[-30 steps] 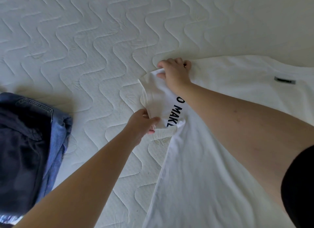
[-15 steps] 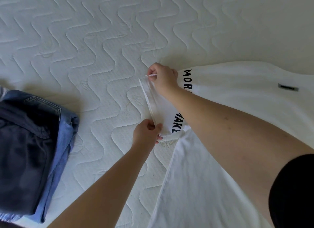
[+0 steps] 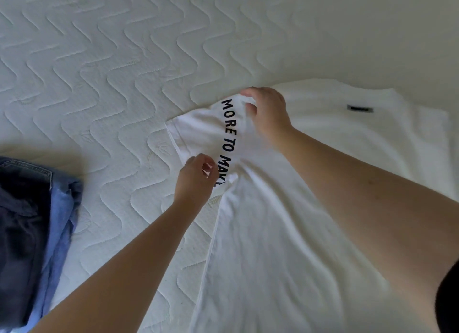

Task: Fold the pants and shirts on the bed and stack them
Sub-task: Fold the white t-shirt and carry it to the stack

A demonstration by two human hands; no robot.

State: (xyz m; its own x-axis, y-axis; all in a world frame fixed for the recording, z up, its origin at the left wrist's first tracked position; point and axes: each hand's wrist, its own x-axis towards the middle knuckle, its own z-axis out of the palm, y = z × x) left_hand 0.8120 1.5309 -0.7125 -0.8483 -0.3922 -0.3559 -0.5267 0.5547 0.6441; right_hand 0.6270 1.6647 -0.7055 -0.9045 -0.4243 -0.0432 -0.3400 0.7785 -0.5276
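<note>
One white T-shirt under two hands, with a stack of two folded garments off to the left.

The white T-shirt [image 3: 285,233] lies flat on the quilted mattress [image 3: 111,71]; its sleeve [image 3: 198,133], printed "MORE TO MAK", is spread between the hands. The left hand [image 3: 196,178] pinches the sleeve's near edge, while the right hand [image 3: 268,114] curls its fingers on the far edge. Well left of the left hand, dark pants [image 3: 19,228] rest on blue jeans [image 3: 59,208].

One head-worn camera looks steeply down, close over the bed [image 3: 124,84].
</note>
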